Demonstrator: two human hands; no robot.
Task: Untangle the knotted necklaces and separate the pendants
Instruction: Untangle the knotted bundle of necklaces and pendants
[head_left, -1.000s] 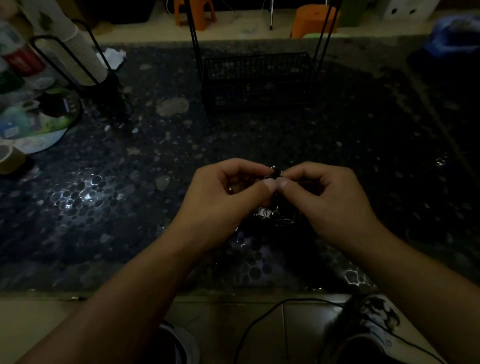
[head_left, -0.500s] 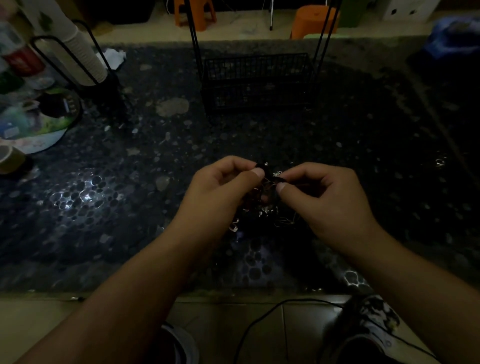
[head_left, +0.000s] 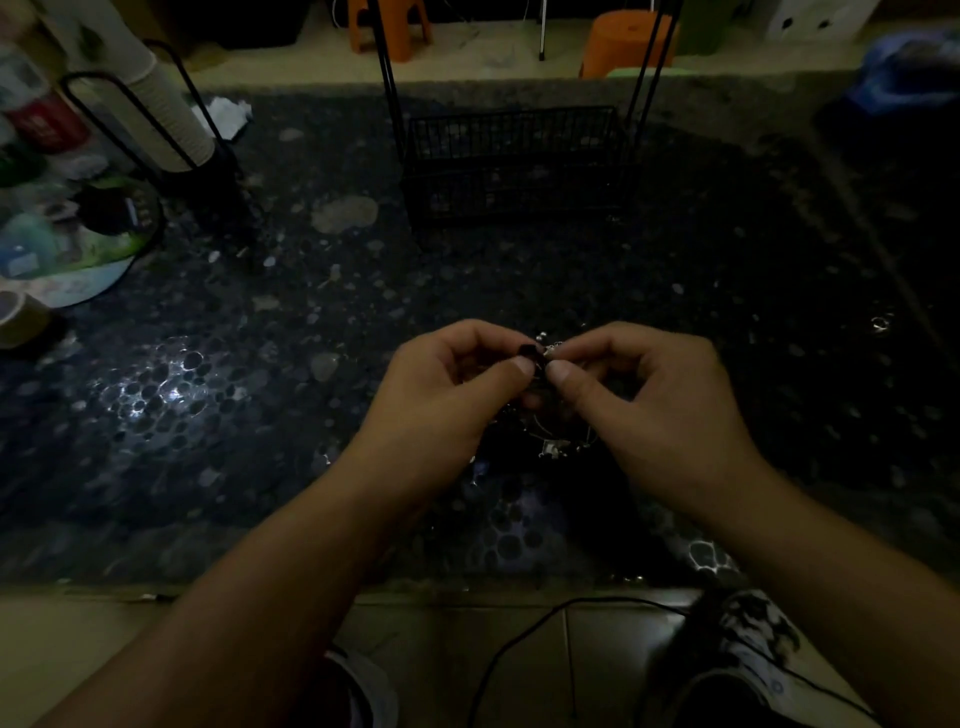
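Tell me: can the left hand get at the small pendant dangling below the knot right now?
Probably not yet: the left hand is pinching the knot with the right hand. The pendant hangs unobstructed just below.

You sit in a dim home: dark pebble-patterned stone table (head_left: 218, 395), orange plastic stools (head_left: 626, 44) at 12 o'clock, tiled floor (head_left: 447, 654).
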